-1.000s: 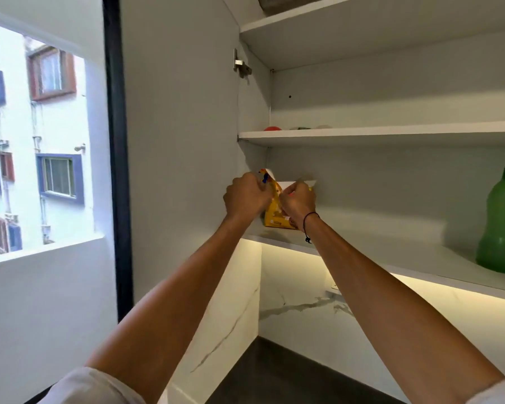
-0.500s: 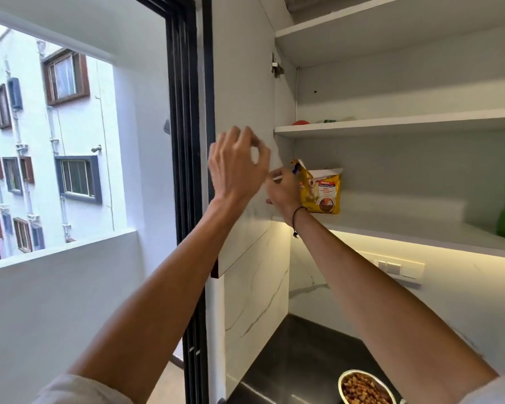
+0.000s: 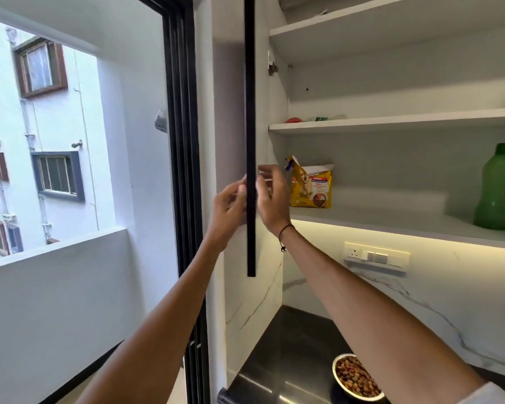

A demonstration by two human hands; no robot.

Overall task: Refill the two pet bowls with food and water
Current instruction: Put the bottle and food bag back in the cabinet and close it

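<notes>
A yellow pet food bag with its top folded stands upright at the left end of the lowest cupboard shelf. A metal bowl full of brown kibble sits on the black counter below. The cupboard door is seen edge-on as a black strip. My left hand is on its outer side, fingertips curled against the edge. My right hand is on the inner side, fingers apart, holding nothing, a short way left of the bag. No second bowl is in view.
A green plastic jug stands at the right end of the same shelf. Small items lie on the shelf above. A switch plate is on the marble wall. A black-framed window is on the left.
Both hands have let go of the food bag, which stays on the shelf. They moved left to the cupboard door, which has swung towards me and is now edge-on. The kibble bowl came into view.
</notes>
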